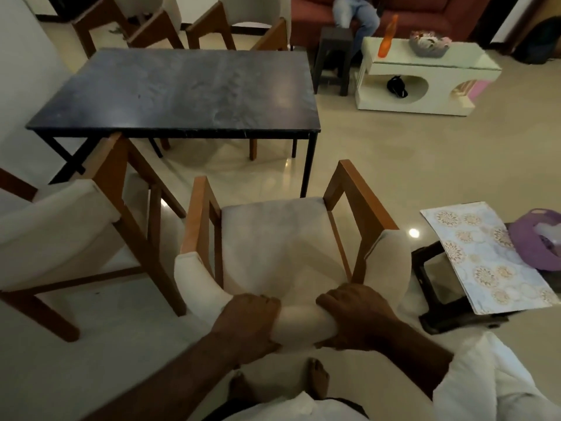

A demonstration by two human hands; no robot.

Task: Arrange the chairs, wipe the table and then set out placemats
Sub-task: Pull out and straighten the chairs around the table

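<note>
Left hand (250, 322) and right hand (356, 314): each grip is clamped round the cream padded back of a wood-framed chair (273, 235) facing the dark worktop (182, 92).

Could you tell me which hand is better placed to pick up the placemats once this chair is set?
Probably the right hand: the placemats lie on a stool on its side, while the left hand grips the chair back farther from them.

White loose sleeve (491, 378) rt side, feet (318, 378) bare
</note>
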